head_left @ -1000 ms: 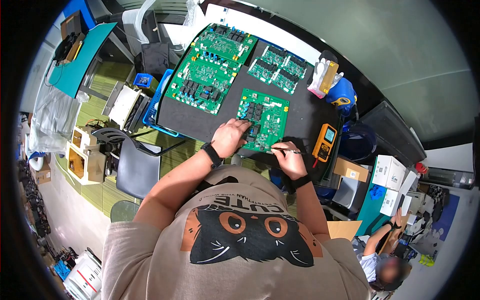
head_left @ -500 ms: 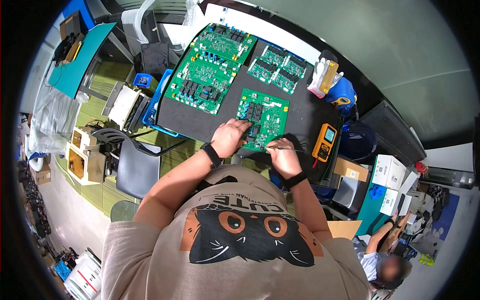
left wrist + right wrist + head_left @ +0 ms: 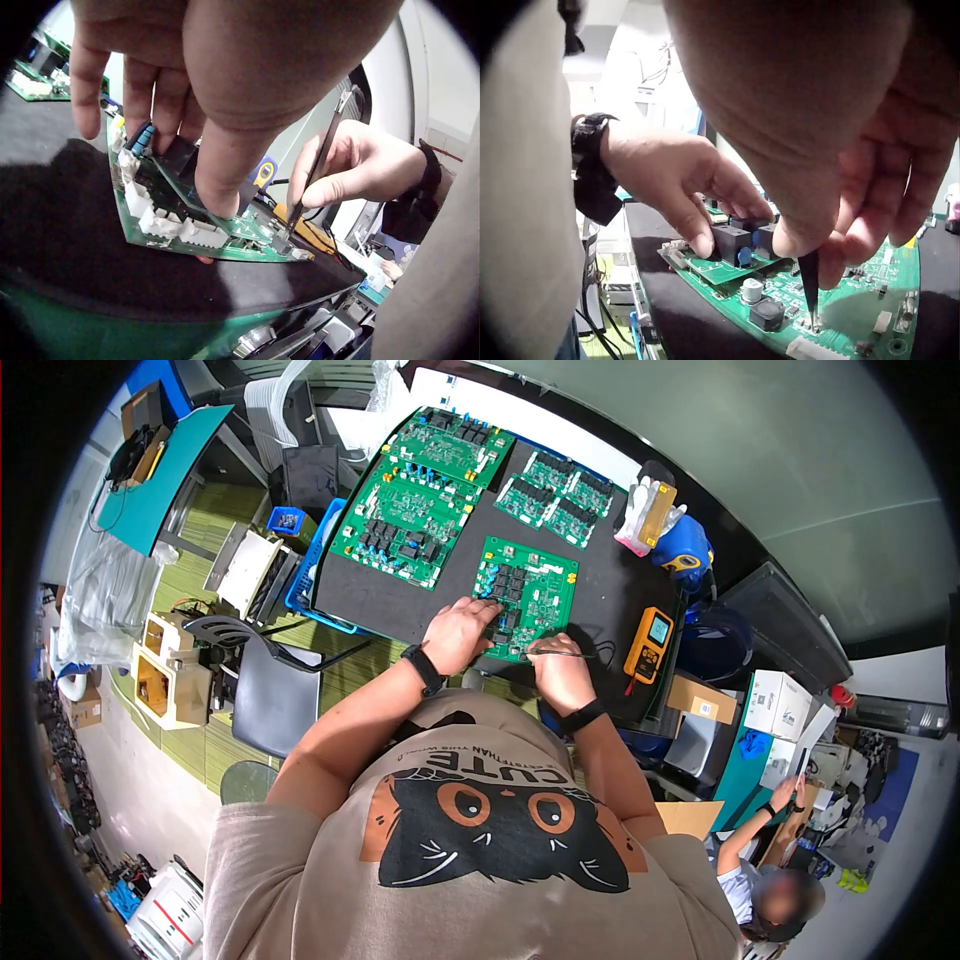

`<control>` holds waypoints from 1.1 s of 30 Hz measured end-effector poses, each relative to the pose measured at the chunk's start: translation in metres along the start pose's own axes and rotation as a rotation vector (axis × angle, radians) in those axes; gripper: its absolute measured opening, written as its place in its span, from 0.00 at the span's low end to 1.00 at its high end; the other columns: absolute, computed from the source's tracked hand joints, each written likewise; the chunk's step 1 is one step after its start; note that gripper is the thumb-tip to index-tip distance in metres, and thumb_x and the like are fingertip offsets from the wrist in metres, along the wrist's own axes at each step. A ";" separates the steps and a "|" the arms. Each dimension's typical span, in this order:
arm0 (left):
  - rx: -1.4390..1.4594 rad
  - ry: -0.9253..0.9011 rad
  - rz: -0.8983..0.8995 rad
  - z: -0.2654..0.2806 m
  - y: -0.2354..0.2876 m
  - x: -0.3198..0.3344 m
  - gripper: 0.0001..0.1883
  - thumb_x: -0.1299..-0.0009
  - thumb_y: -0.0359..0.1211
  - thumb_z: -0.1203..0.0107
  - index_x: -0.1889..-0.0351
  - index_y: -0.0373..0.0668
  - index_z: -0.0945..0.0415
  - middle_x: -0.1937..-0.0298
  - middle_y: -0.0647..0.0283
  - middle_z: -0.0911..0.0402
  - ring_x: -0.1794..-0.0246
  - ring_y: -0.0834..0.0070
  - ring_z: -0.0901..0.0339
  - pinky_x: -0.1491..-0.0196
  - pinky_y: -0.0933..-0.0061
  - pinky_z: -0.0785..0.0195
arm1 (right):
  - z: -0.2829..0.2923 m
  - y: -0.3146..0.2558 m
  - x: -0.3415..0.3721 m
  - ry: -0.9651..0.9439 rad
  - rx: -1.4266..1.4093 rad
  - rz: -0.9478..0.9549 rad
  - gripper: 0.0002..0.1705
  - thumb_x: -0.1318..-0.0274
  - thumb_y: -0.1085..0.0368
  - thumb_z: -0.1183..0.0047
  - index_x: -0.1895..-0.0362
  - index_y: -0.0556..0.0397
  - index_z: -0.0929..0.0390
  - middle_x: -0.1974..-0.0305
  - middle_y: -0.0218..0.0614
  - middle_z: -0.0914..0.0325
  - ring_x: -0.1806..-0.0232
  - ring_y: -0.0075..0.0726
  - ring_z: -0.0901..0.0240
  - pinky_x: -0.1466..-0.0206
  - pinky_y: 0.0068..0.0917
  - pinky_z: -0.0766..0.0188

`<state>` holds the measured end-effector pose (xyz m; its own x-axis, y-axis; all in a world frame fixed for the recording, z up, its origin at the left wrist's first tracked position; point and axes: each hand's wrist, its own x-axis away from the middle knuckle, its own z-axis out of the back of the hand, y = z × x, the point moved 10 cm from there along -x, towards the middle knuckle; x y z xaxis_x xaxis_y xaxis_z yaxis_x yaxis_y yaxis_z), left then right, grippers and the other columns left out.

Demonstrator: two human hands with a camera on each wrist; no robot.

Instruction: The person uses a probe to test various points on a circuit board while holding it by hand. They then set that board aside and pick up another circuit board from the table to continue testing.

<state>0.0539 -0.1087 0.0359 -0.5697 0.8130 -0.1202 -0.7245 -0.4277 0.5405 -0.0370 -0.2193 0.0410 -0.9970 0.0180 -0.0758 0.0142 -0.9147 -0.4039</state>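
Observation:
A large green circuit board (image 3: 548, 592) lies on the dark mat. My left hand (image 3: 459, 636) is at its near left part, thumb and fingers on either side of the black relays (image 3: 735, 241) on a smaller raised green board (image 3: 731, 271). In the left wrist view the thumb presses on that smaller board, and white connectors (image 3: 180, 226) line the large board's edge. My right hand (image 3: 563, 668) pinches slim black tweezers (image 3: 321, 165), point down. Their tip (image 3: 812, 319) is at small parts near the large board's edge, beside a round silver capacitor (image 3: 752, 289).
Larger green boards (image 3: 412, 525) lie at the left of the mat, smaller boards (image 3: 556, 497) at the back. An orange meter (image 3: 650, 644) with a lit screen is on the right, below a blue-and-yellow device (image 3: 686, 550). Another person's hands (image 3: 788, 792) show at far right.
My right hand has moved slightly left along the board's near edge, and the tweezers have swung with it. My left hand stays where it was. The other person's hands have shifted.

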 end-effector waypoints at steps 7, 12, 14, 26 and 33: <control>-0.002 0.003 -0.006 0.000 0.000 0.000 0.36 0.48 0.30 0.28 0.38 0.41 0.25 0.41 0.58 0.19 0.44 0.58 0.24 0.42 0.60 0.28 | 0.015 0.042 0.012 0.006 -0.361 -0.195 0.06 0.41 0.67 0.42 0.62 0.54 0.15 0.64 0.46 0.17 0.58 0.53 0.21 0.51 0.41 0.25; 0.001 -0.001 -0.003 -0.002 -0.001 0.000 0.36 0.48 0.30 0.28 0.38 0.41 0.25 0.41 0.58 0.19 0.45 0.58 0.24 0.43 0.60 0.28 | 0.009 0.056 0.022 0.033 -0.523 -0.254 0.08 0.39 0.66 0.42 0.61 0.56 0.16 0.63 0.47 0.17 0.60 0.50 0.19 0.54 0.38 0.24; 0.002 -0.005 -0.004 -0.002 -0.001 0.000 0.36 0.49 0.29 0.28 0.38 0.42 0.25 0.41 0.58 0.19 0.45 0.58 0.24 0.43 0.60 0.28 | 0.010 0.056 0.023 0.038 -0.531 -0.254 0.08 0.39 0.66 0.43 0.60 0.56 0.16 0.63 0.47 0.17 0.60 0.51 0.19 0.54 0.38 0.24; -0.010 -0.010 0.004 -0.002 -0.002 0.000 0.36 0.48 0.30 0.28 0.38 0.41 0.26 0.41 0.58 0.20 0.44 0.58 0.24 0.43 0.60 0.28 | 0.013 0.017 0.005 0.027 -0.175 -0.052 0.04 0.44 0.69 0.44 0.66 0.52 0.17 0.65 0.42 0.17 0.58 0.53 0.24 0.51 0.46 0.27; -0.015 -0.021 0.012 -0.003 -0.002 0.000 0.35 0.46 0.31 0.30 0.38 0.43 0.25 0.41 0.60 0.19 0.41 0.61 0.24 0.42 0.59 0.28 | 0.016 0.015 0.007 0.045 -0.186 -0.029 0.05 0.43 0.69 0.45 0.64 0.52 0.18 0.65 0.42 0.18 0.58 0.53 0.24 0.51 0.46 0.27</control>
<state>0.0544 -0.1086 0.0324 -0.5704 0.8157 -0.0963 -0.7235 -0.4434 0.5290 -0.0447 -0.2392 0.0487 -0.9928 0.0649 -0.1007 0.0038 -0.8230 -0.5680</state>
